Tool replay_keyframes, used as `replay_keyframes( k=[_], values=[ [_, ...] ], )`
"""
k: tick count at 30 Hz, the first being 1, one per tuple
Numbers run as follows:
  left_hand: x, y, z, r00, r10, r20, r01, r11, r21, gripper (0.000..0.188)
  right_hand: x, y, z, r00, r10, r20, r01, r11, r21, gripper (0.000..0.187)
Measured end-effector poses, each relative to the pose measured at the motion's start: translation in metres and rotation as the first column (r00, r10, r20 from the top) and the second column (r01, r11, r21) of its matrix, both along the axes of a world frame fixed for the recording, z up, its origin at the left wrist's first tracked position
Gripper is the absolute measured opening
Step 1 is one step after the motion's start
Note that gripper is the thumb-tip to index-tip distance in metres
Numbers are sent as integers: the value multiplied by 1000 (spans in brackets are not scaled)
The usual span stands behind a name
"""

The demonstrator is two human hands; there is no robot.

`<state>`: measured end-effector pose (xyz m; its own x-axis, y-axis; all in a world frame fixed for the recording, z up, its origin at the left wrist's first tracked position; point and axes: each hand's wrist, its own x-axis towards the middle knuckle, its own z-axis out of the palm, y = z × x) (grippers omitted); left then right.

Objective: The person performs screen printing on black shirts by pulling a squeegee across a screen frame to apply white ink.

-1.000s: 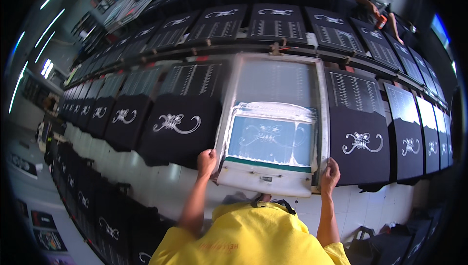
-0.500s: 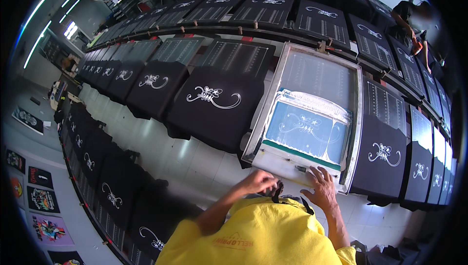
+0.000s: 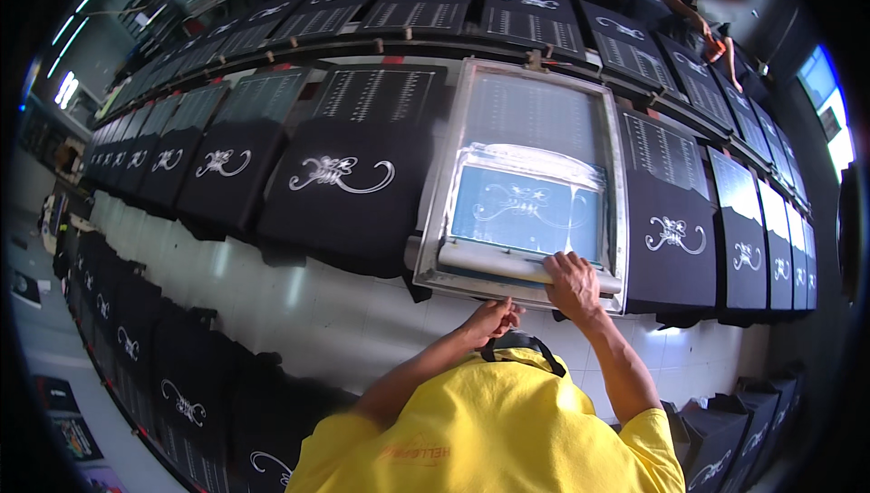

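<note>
While the right hand [image 3: 574, 285] grips the squeegee [image 3: 497, 260], the left hand [image 3: 490, 320] curls loosely nearby.

The rectangular silver-grey metal frame [image 3: 616, 194] was filled with flat blue mesh [image 3: 507, 235], which was marked by a paler scrolled motif [image 3: 521, 203] with stars and crossed by a thick white ink band [image 3: 535, 159]. The long rounded bar [image 3: 494, 258] was coloured off-white. Draped black cloth [image 3: 335, 221] was printed with white curling flourishes [image 3: 331, 169]; the yellow fabric shirt [image 3: 489, 420] was lettered in orange-red.
</note>
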<state>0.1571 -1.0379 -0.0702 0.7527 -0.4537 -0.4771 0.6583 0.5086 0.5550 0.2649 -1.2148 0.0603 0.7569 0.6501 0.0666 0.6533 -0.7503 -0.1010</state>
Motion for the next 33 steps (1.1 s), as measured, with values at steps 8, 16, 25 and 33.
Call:
replay_keyframes(
  k=[8,16,25,33],
  values=[
    [-7,-1,12,998,-45,40,37,980,193,57,29,-4,15,997,13,77,-21,995,100,35],
    [-11,-23,-8,950,15,311,-138,916,378,57,152,6,20,995,-7,103,-4,994,107,34],
    [-6,-14,10,943,-61,327,-91,898,430,54,213,24,25,998,-64,0,64,998,-11,30],
    [-8,-15,0,923,-59,379,-117,898,424,51,221,27,21,993,-78,-86,73,995,-63,31]
  ],
)
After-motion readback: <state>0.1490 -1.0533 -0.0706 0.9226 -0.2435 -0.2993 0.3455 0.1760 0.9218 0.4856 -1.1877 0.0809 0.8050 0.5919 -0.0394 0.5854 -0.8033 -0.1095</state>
